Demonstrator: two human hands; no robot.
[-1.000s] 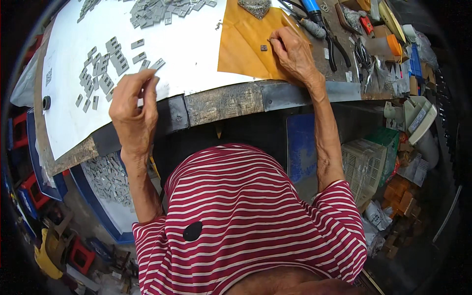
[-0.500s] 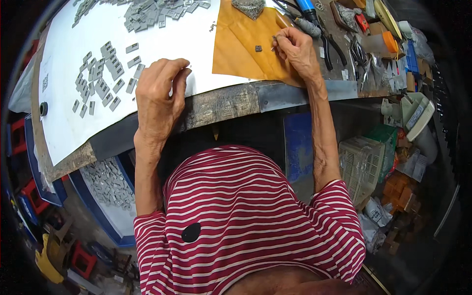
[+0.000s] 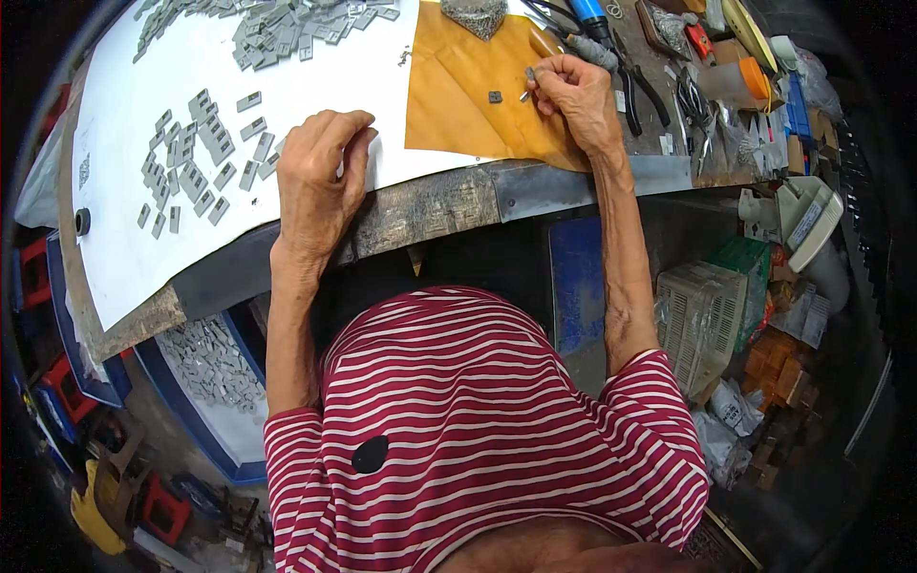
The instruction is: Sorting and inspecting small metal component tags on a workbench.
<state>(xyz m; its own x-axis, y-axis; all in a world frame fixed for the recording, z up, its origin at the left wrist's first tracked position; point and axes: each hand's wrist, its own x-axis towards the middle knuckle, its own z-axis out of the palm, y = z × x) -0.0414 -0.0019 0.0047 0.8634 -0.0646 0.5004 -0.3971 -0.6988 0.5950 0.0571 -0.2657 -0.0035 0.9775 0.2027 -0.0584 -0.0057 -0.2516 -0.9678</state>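
Note:
My left hand [image 3: 323, 177] hovers over the white sheet [image 3: 315, 91], near the bench's front edge. Its thumb and forefinger are drawn together; whatever they may hold is too small to make out. Over the orange-brown sheet [image 3: 449, 115], my right hand [image 3: 580, 100] is closed in a pinch, a small grey metal piece [image 3: 530, 74] at its fingertips. A short silvery bit [image 3: 524, 95] shows just below those fingers. Left of them a small dark square block [image 3: 495, 96] lies on the sheet. Loose grey rectangular pieces [image 3: 215, 138] are grouped left of my left hand.
A larger heap of grey pieces [image 3: 287, 29] lies farther back. Tiny metal parts fill a clear bag [image 3: 475, 14] at the far edge. Black-handled pliers [image 3: 650, 100] and a blue-handled tool [image 3: 590, 14] lie to the right. A blue-rimmed tray [image 3: 215, 368] of grey pieces stands below the bench's left.
My left hand has shifted slightly right, its fingers still together. My right hand stays nearly in place, and the grey piece at its fingertips shows more plainly. The view has moved a little.

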